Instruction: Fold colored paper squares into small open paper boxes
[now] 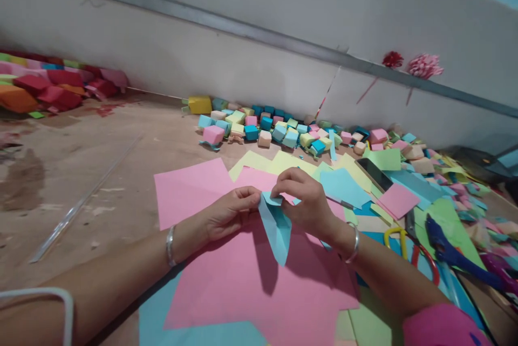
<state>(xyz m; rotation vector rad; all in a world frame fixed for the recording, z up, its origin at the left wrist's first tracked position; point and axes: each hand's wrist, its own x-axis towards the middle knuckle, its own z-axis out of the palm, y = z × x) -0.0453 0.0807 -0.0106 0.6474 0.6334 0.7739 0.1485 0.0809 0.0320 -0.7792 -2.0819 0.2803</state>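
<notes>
Blue paper [277, 227], folded into a long pointed shape, hangs point-down between both hands just above a large pink sheet [259, 286] on the worktop [101, 173]. The left hand [229, 211] pinches its upper left edge between thumb and fingertips. The right hand [307, 203] closes on the upper right corner, fingers curled over a small flap there. So both hands are clamped on the same piece, near each other at its top, and the point hangs free. The step in hand looks like a small fold at the top. To do it well, I judge, the left hand should hold the layers flat and unmoving while the right lines up the flap's edge with the edge beneath before pressing any crease. Laying the piece on the pink sheet and running a nail along the fold would likely give a sharper line than pinching in air. Thin paper probably tears at corners, so light pressure suits. Cubes [283, 130] of folded paper lie heaped by the wall [243, 65], and scissors [399, 241] lie just right of the right wrist.
</notes>
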